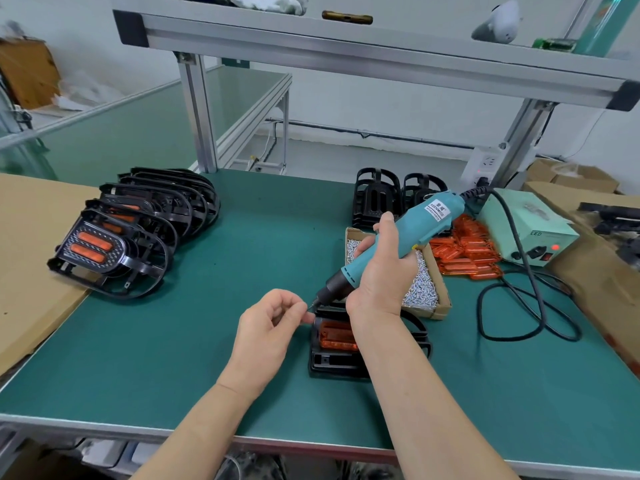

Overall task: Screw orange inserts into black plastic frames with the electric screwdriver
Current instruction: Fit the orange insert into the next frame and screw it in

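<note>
A black plastic frame lies on the green mat near the front edge, with an orange insert seated in its upper slot. My right hand grips the teal electric screwdriver, tilted so its bit points down-left at the frame's top left corner. My left hand sits just left of the frame, fingers curled, thumb and forefinger pinched together right at the bit tip; whatever they pinch is too small to make out. My right forearm hides the frame's right half.
A row of black frames with orange inserts leans at the left beside cardboard. A box of screws, loose orange inserts, empty frames and the screwdriver's power unit with its cable sit right.
</note>
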Available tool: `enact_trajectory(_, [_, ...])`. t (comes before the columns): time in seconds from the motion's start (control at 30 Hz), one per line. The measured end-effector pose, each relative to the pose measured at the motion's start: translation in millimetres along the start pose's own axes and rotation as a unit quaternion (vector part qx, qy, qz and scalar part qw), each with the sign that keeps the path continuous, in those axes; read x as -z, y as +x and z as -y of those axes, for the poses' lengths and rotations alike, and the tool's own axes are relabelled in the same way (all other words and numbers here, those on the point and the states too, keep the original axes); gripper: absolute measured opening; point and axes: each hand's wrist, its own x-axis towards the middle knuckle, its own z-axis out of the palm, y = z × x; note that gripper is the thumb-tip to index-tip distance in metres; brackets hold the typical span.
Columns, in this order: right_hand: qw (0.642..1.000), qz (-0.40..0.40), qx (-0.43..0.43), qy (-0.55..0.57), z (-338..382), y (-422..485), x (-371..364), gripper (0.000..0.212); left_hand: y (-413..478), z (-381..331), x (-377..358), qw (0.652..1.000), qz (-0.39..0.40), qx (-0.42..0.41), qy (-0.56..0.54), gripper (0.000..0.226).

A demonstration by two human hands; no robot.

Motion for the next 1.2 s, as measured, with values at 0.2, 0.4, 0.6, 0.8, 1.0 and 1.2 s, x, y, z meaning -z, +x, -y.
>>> enact_trajectory(0.2, [1.000,-0.021,-0.004,0.020,4,6,1,0.027,1,2,1,1.000,-0.005,-0.004,0.001,0.015])
enact_trajectory(0.4, [0.999,-0.030,-0.011,0.031,4,7,1,0.023,2,3,1,1.000,-0.004,-0.007,-0.002,0.017])
enact_trajectory(0.6, [0.997,-0.049,-0.041,0.034,-2,10,-2,0.024,2,1,2,0.999,-0.025,0.014,-0.042,0.019])
enact_trajectory(0.8, [0.993,-0.066,-0.075,0.057,-5,10,-2,0.022,2,-2,5,0.995,-0.024,0.037,-0.088,0.009])
enact_trajectory(1.0, [0.993,-0.075,-0.077,0.038,-5,12,2,0.024,2,-3,5,0.996,0.000,0.029,-0.080,0.017])
enact_trajectory(1.2, [0.998,-0.045,-0.037,0.013,-2,9,3,0.030,2,0,2,1.000,0.001,0.023,-0.013,0.020])
